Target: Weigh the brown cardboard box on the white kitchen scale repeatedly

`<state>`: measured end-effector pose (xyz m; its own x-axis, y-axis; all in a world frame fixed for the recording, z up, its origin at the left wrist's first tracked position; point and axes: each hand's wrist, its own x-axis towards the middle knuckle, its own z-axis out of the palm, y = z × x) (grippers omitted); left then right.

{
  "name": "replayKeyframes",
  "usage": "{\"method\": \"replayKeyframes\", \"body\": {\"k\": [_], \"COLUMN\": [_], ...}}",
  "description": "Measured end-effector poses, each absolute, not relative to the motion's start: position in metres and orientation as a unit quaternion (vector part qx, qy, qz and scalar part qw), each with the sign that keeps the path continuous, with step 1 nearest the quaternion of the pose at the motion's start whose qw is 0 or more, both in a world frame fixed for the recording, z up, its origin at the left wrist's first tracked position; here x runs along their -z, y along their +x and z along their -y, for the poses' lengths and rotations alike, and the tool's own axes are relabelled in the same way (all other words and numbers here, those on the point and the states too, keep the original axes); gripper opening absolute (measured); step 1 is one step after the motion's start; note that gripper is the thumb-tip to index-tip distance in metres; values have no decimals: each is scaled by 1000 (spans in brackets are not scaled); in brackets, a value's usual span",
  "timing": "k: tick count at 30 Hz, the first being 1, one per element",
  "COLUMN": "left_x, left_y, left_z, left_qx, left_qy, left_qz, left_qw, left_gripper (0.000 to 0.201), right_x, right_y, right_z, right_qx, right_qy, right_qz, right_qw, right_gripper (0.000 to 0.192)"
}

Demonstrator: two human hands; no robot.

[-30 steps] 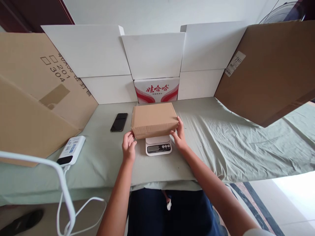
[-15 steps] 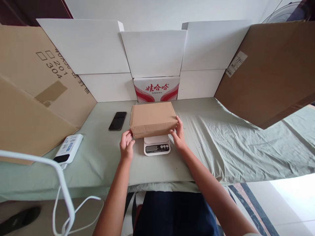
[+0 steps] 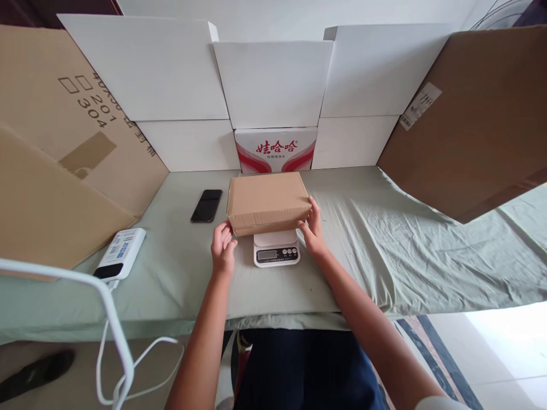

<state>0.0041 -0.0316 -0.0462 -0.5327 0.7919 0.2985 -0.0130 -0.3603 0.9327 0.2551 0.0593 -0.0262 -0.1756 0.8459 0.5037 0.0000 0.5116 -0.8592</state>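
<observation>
In the head view, a brown cardboard box (image 3: 267,196), its flaps closed, sits over the back of a white digital kitchen scale (image 3: 276,256) on a cloth-covered surface (image 3: 350,250), held between the person's two hands at its near corners. The box is broader than the scale and overhangs it on both sides, which is probably why it is held at the corners: that way it can be kept level and centred. Its position leaves the scale's display and buttons uncovered and facing the person. How much of its weight the scale bears cannot be told, since the box hides the platform. The left hand (image 3: 223,245) is half curled, fingertips against the lower left corner, thumb apart from the cardboard. The right hand (image 3: 313,228) grips more firmly, it seems, with the thumb at the lower front edge and the fingers bent around the right side. A black smartphone (image 3: 206,205) lies to the left of the box, and a white power bank (image 3: 122,253) with a cable plugged in lies farther left, both well clear of the scale. White boxes (image 3: 273,82) and a red-and-white printed carton (image 3: 277,162) line the back, perhaps as a screen, with large brown cartons at either side.
</observation>
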Motion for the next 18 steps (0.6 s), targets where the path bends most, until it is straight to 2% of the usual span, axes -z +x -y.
{"method": "replayKeyframes", "body": {"k": [18], "left_x": [44], "left_y": [6], "left_z": [26], "left_qx": [-708], "left_qy": [428], "left_qz": [-481], "left_qw": [290], "left_gripper": [71], "right_x": [24], "right_y": [258], "right_z": [-59], "right_qx": [-389], "right_qy": [-320], "right_qz": [657], "right_qw": [560], "right_gripper": [74]}}
